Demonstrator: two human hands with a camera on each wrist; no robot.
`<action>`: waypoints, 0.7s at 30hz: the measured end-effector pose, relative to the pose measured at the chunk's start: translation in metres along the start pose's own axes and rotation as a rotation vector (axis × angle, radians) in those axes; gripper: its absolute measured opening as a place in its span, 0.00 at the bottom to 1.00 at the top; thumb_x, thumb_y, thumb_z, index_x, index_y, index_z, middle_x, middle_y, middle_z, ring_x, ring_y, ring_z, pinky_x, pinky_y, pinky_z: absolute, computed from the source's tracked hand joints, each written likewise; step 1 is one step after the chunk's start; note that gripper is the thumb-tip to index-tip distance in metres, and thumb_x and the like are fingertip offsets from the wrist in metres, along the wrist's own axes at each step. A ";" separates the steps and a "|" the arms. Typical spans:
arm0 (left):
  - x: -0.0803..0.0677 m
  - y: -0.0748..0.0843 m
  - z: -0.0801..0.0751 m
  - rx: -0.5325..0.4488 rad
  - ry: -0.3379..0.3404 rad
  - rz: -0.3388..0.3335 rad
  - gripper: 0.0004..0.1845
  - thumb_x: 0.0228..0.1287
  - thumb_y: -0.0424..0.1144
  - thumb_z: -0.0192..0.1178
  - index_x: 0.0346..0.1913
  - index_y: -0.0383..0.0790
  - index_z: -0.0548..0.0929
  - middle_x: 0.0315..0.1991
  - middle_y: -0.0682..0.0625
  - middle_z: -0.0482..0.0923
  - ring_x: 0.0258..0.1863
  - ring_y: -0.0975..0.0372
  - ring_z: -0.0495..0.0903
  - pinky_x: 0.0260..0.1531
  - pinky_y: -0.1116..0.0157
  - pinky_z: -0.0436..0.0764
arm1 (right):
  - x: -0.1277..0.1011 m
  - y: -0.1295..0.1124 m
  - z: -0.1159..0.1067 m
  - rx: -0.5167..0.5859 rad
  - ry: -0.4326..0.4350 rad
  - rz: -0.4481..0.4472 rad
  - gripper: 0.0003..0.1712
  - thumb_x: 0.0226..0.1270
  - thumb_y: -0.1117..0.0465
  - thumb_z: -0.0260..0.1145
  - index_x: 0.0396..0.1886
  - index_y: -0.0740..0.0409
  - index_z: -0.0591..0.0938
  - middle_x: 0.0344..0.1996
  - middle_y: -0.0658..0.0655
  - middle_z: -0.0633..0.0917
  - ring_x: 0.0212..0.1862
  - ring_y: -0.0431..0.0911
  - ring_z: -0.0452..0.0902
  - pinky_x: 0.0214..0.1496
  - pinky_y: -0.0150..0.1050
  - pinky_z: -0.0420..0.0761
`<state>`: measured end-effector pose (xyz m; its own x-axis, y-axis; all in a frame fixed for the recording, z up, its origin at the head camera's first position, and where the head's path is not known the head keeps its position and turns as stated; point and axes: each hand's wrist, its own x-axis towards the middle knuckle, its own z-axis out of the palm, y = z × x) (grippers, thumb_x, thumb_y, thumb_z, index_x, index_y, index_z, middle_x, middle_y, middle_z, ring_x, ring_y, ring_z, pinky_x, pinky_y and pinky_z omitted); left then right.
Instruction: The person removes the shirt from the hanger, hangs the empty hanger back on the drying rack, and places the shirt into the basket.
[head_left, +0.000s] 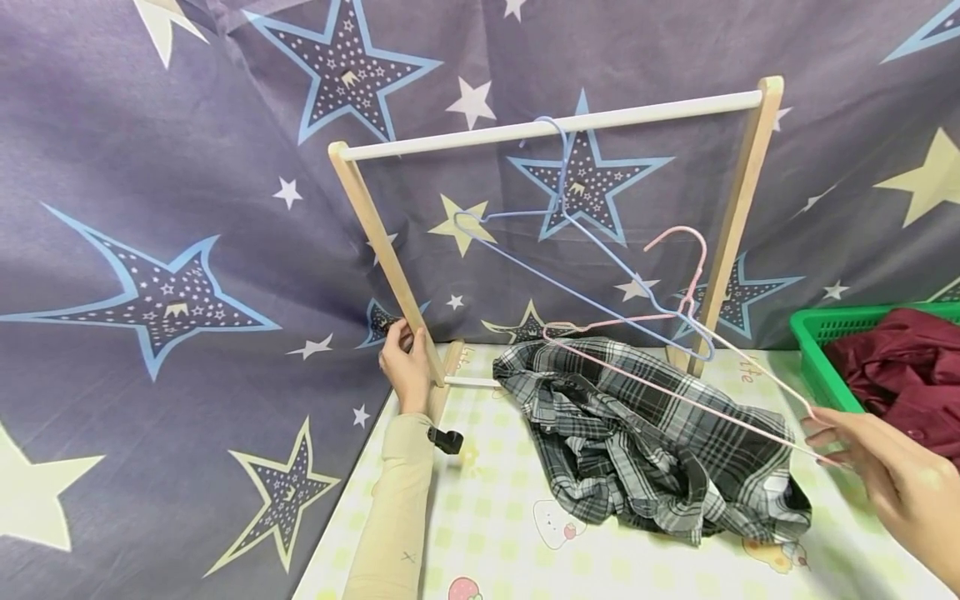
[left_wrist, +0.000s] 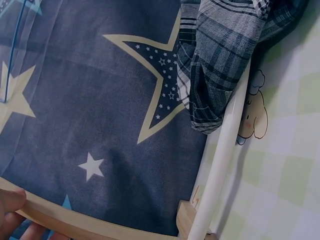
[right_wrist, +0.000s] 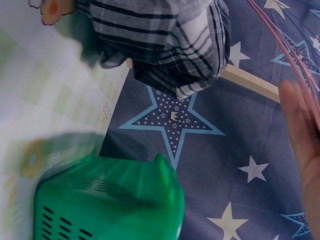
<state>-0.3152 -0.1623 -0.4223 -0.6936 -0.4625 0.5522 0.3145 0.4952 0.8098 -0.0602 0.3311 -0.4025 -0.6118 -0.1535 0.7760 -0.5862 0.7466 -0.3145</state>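
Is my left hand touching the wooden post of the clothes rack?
Touching. In the head view the left hand has its fingers wrapped around the rack's left wooden post near its base.

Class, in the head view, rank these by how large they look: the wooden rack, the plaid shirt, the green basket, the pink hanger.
1. wooden rack
2. plaid shirt
3. pink hanger, thin but long
4. green basket, cut off by the frame edge, so its rank is unsure.

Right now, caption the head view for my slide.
Left hand grips rack post; right hand holds pink hanger over plaid shirt.
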 end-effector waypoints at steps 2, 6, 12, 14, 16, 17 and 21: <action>0.000 0.000 0.000 0.000 0.000 -0.005 0.12 0.65 0.33 0.66 0.50 0.37 0.85 0.44 0.41 0.87 0.44 0.51 0.87 0.50 0.57 0.83 | 0.004 -0.002 -0.002 0.013 0.002 0.014 0.36 0.81 0.46 0.42 0.54 0.74 0.81 0.50 0.30 0.76 0.48 0.16 0.72 0.45 0.12 0.75; 0.000 0.001 -0.001 0.003 0.004 -0.013 0.12 0.64 0.34 0.67 0.49 0.38 0.85 0.44 0.42 0.87 0.44 0.52 0.87 0.50 0.58 0.83 | 0.011 -0.005 -0.006 0.003 0.020 0.014 0.34 0.82 0.49 0.40 0.58 0.76 0.78 0.52 0.30 0.74 0.49 0.17 0.70 0.45 0.12 0.73; -0.001 0.000 -0.001 -0.004 0.005 -0.015 0.12 0.63 0.33 0.67 0.49 0.38 0.85 0.44 0.42 0.87 0.44 0.52 0.87 0.50 0.58 0.84 | 0.020 -0.002 -0.006 0.018 0.112 -0.009 0.22 0.80 0.70 0.40 0.56 0.81 0.76 0.56 0.29 0.72 0.51 0.18 0.70 0.48 0.11 0.71; -0.002 0.000 -0.002 -0.005 0.005 -0.015 0.12 0.63 0.34 0.67 0.49 0.39 0.85 0.44 0.42 0.87 0.44 0.52 0.87 0.50 0.58 0.84 | 0.024 -0.001 -0.007 0.015 0.135 -0.022 0.21 0.77 0.75 0.40 0.55 0.82 0.76 0.57 0.29 0.72 0.52 0.18 0.70 0.49 0.11 0.70; -0.002 0.000 -0.002 -0.001 0.002 -0.015 0.12 0.64 0.34 0.67 0.49 0.39 0.85 0.44 0.43 0.87 0.44 0.52 0.87 0.51 0.58 0.83 | 0.028 -0.001 -0.007 0.009 0.152 -0.032 0.20 0.76 0.77 0.41 0.55 0.82 0.76 0.58 0.30 0.72 0.52 0.18 0.69 0.50 0.11 0.69; -0.002 0.000 -0.002 0.001 0.000 -0.016 0.12 0.64 0.34 0.67 0.49 0.39 0.85 0.44 0.43 0.87 0.45 0.52 0.86 0.51 0.58 0.82 | 0.031 -0.002 -0.008 0.012 0.155 -0.039 0.19 0.77 0.76 0.41 0.55 0.83 0.76 0.58 0.30 0.72 0.52 0.18 0.70 0.51 0.11 0.68; -0.001 -0.001 -0.002 0.006 -0.007 -0.011 0.12 0.65 0.35 0.67 0.50 0.40 0.85 0.44 0.43 0.87 0.45 0.53 0.86 0.52 0.58 0.82 | 0.042 -0.005 -0.010 -0.006 0.158 -0.040 0.20 0.79 0.73 0.42 0.57 0.81 0.75 0.58 0.29 0.71 0.53 0.17 0.68 0.53 0.11 0.65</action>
<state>-0.3135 -0.1632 -0.4231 -0.7014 -0.4626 0.5422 0.3036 0.4944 0.8145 -0.0770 0.3275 -0.3629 -0.4962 -0.0796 0.8645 -0.6050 0.7459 -0.2785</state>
